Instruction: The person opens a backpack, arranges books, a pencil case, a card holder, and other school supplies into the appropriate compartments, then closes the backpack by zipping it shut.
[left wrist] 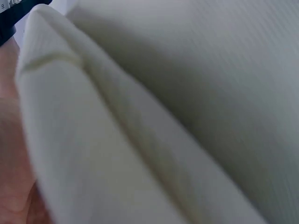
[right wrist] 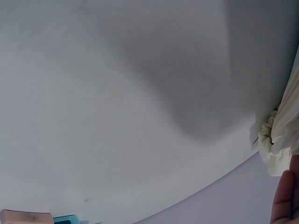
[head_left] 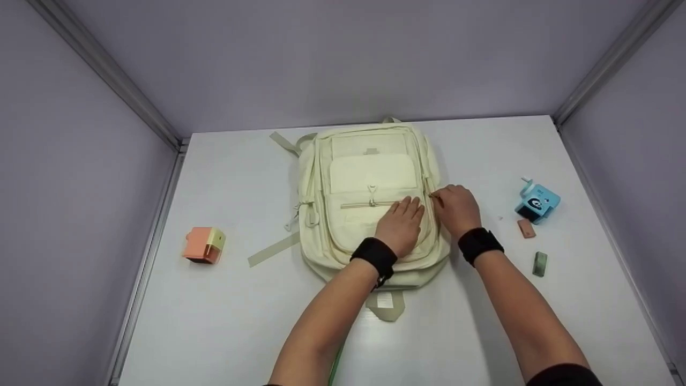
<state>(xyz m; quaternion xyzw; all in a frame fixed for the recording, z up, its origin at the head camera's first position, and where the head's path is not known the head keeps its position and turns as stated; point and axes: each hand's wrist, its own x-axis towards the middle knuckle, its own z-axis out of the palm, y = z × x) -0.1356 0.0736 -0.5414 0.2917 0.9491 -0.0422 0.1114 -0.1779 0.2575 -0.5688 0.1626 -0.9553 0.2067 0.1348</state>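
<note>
A cream backpack (head_left: 348,225) lies front side up in the middle of the white table. My left hand (head_left: 401,225) rests on its front pocket, fingers straight, just right of the pocket's short zipper (head_left: 356,205). At the bag's right side my right hand (head_left: 458,210) pinches a small zipper pull (head_left: 432,195) between thumb and fingers. In the left wrist view, folds of cream fabric (left wrist: 93,140) fill most of the picture. The right wrist view catches only a few fingers (right wrist: 283,198) beside the bag's gathered edge (right wrist: 267,137); the pull is hidden there.
To the right on the table (head_left: 482,332) stand a blue toy-like device (head_left: 541,201), a reddish-brown block (head_left: 526,229) and a green block (head_left: 539,264). An orange and yellow device (head_left: 201,244) sits at the left. Straps (head_left: 274,249) stick out from the bag's left side.
</note>
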